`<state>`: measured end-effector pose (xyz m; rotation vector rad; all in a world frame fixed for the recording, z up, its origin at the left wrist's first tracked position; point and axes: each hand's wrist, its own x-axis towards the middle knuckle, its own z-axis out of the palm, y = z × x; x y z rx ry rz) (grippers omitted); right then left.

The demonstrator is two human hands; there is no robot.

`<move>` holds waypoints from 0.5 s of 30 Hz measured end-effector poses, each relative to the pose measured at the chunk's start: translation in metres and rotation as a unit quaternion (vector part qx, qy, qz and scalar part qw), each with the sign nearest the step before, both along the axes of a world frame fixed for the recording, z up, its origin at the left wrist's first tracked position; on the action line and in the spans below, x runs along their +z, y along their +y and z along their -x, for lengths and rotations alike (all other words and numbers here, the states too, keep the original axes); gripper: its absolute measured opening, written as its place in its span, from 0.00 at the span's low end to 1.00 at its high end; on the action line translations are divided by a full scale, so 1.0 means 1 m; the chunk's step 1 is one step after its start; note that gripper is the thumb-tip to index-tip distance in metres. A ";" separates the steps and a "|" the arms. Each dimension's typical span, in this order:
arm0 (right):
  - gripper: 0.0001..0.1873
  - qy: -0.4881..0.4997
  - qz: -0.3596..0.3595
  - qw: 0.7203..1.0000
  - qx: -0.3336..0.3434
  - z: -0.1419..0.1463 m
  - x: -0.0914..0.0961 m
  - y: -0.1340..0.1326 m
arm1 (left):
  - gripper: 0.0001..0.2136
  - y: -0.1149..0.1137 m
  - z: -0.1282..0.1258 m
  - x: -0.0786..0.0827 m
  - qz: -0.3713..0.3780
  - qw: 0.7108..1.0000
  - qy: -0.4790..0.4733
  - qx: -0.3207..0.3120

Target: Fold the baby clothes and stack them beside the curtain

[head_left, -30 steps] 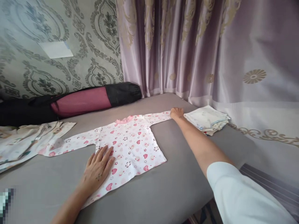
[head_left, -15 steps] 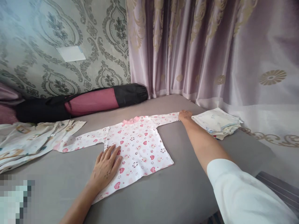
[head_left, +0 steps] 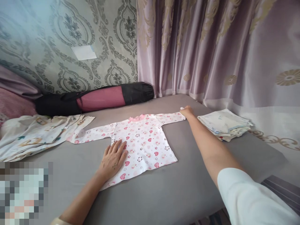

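Observation:
A small white long-sleeved shirt (head_left: pixel 145 140) with pink hearts, flowers and a pink collar lies spread flat on the grey bed sheet (head_left: pixel 150 197). My left hand (head_left: pixel 114 157) rests flat on the left side of its body, fingers stretched out. At the end of the far right sleeve, my right hand (head_left: pixel 187 111) is closed on the cuff, its fingertips partly hidden. The opposite sleeve reaches out to the left, its cuff beside a heap of patterned cream clothes (head_left: pixel 39 134).
A stack of folded pale cloths (head_left: pixel 225 123) lies to the right of my right hand. Along the wall rests a long black and pink bag (head_left: pixel 100 99). Purple curtains (head_left: pixel 178 47) hang behind the bed. A blurred-out patch covers the lower left corner.
The view has turned slightly to the left, so everything sits further right. My left hand stays flat on the shirt, and my right hand remains at the sleeve's cuff with its wrist turned a little.

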<state>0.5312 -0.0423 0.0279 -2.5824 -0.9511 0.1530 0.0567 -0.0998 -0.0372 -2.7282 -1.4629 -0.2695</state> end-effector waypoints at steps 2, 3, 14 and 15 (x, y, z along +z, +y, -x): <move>0.12 0.047 -0.062 0.997 -0.004 0.007 0.002 0.005 | 0.26 -0.002 -0.001 0.001 0.007 1.000 0.003 0.001; 0.13 0.069 -0.096 0.993 -0.009 0.012 0.003 0.008 | 0.26 -0.003 -0.002 0.002 0.011 1.000 0.004 0.003; 0.25 0.274 -0.374 0.883 -0.076 0.071 0.027 0.011 | 0.21 0.042 -0.025 0.049 0.061 0.997 0.000 -0.052; 0.25 0.296 -0.395 0.866 -0.079 0.075 0.029 0.009 | 0.21 0.050 -0.033 0.052 0.074 0.995 -0.012 -0.058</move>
